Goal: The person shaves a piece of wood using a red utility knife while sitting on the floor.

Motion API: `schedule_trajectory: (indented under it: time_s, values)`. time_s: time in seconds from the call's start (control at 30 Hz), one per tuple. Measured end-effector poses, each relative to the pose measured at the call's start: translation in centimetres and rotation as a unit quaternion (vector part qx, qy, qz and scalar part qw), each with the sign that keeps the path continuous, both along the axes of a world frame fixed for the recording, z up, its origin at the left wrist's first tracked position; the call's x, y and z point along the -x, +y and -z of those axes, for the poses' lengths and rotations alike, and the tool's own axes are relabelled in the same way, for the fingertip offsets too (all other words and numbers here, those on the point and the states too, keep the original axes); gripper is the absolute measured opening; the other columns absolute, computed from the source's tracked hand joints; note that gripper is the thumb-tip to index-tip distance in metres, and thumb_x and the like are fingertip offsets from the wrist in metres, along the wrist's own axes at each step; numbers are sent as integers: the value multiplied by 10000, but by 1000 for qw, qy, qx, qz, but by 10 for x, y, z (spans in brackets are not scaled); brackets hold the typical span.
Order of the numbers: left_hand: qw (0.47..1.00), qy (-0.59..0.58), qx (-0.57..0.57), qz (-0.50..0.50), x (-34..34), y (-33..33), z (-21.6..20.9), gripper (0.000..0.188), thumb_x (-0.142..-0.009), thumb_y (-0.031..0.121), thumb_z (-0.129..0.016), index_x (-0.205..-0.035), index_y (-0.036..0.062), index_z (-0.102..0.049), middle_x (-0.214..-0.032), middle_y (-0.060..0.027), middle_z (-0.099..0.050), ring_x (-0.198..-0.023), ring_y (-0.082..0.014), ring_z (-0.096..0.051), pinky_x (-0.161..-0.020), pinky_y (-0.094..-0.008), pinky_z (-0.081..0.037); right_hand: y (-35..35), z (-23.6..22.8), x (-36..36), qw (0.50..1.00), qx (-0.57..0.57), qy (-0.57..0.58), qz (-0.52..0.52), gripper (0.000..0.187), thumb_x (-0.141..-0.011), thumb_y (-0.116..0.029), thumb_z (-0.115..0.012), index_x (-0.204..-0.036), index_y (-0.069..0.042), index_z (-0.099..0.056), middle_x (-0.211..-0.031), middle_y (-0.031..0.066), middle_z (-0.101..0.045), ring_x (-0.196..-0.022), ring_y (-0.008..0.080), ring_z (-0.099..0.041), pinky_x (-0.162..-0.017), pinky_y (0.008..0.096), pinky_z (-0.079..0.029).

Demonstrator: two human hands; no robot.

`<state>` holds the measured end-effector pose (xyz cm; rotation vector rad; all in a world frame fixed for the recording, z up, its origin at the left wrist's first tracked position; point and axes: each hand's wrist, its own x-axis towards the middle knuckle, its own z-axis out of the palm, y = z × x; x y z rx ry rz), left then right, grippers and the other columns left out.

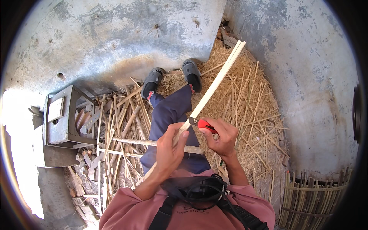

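My left hand (168,147) is closed round the lower part of a long pale bamboo strip (216,82), which slants up and away to the right. The strip's far end looks split lengthwise in two. In my right hand (223,138) is a knife (205,124) with a red and black handle, its short dark blade against the strip just beyond my left fingers. A thicker bamboo stick (134,141) lies across my thighs, passing beneath my hands. The lower end of the strip runs under my left forearm, partly hidden.
Bamboo shavings (249,115) and loose sticks (124,111) cover the floor around my legs. To the left stands a wooden box-like stool (57,119). A woven bamboo basket (312,203) is at the lower right. Grey walls (291,76) rise ahead and to the right.
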<state>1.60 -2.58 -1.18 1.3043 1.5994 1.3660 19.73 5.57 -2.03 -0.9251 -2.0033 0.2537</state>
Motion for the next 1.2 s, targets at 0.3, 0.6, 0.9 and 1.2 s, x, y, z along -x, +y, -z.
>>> schedule_trajectory:
  time_s: [0.3,0.6,0.9,1.2]
  values:
    - [1000,14,9,-2,2,-9,5,233,-1059,176,-696,-1213,4,-664,-776,-97,-677,-636,-132,-565,-604,-302,-461,8,-2,-7,1000,6,25,14,261,-911,-253,-835,-1081,-59,-798,-827,88,-761,-644,238,-725,-568,330,-546]
    - [998,51,33,4,7,-25,9,245,-1066,204,-685,-1230,24,-669,-813,-143,-708,-646,-222,-638,-632,-349,-506,25,-1,-15,998,-6,54,41,232,-916,-187,-821,-1081,-26,-786,-846,114,-767,-636,207,-719,-563,311,-544]
    - [997,59,45,3,11,-31,7,239,-1068,205,-683,-1226,26,-665,-763,-125,-672,-608,-204,-622,-588,-347,-480,40,-5,-18,996,19,67,53,215,-932,-180,-815,-1077,-25,-787,-854,110,-770,-653,183,-721,-570,304,-546]
    - [995,64,78,8,12,-39,6,226,-1076,200,-669,-1220,26,-669,-739,-136,-661,-613,-234,-644,-589,-364,-483,68,-1,-28,992,30,86,88,245,-970,-232,-795,-1087,-17,-792,-847,104,-765,-635,149,-664,-553,274,-479]
